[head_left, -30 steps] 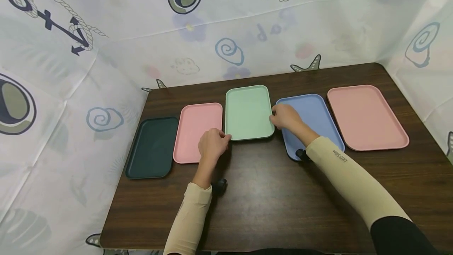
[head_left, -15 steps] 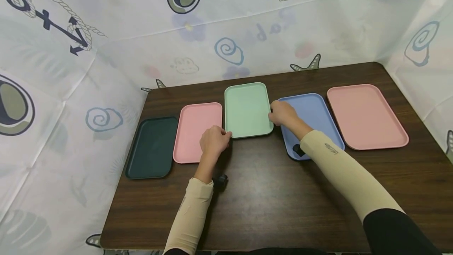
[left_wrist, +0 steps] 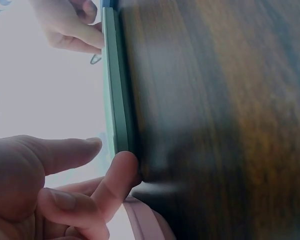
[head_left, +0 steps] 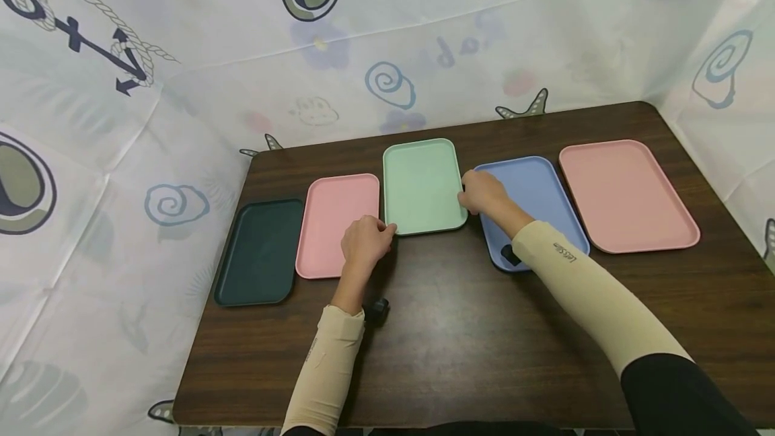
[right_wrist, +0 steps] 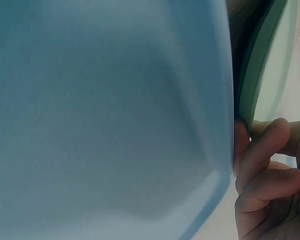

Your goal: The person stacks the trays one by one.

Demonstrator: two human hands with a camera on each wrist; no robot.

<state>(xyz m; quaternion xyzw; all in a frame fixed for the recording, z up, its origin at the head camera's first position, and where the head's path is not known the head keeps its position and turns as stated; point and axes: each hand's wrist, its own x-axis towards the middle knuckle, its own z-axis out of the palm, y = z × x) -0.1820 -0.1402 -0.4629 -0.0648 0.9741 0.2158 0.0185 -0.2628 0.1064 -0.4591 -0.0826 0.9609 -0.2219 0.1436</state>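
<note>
A light green tray (head_left: 422,186) lies on the dark wooden table, in the middle of a row of trays. My left hand (head_left: 365,242) holds its near left corner between thumb and fingers, above the edge of the pink tray (head_left: 336,214). In the left wrist view the index fingertip (left_wrist: 124,162) touches the green rim, with the thumb over the tray. My right hand (head_left: 484,194) grips the green tray's right edge and reaches over the blue tray (head_left: 533,190). In the right wrist view the blue tray fills much of the picture, and the fingers (right_wrist: 260,160) curl beside its edge.
A dark green tray (head_left: 260,254) lies at the left end of the row. At the right end is a larger salmon-pink tray (head_left: 626,197). The wooden table (head_left: 460,355) meets a printed cloth (head_left: 200,99) behind and at the sides.
The green tray has slid slightly toward the back of the table, with both hands moving along at its edges. In the last half second it has hardly moved.
</note>
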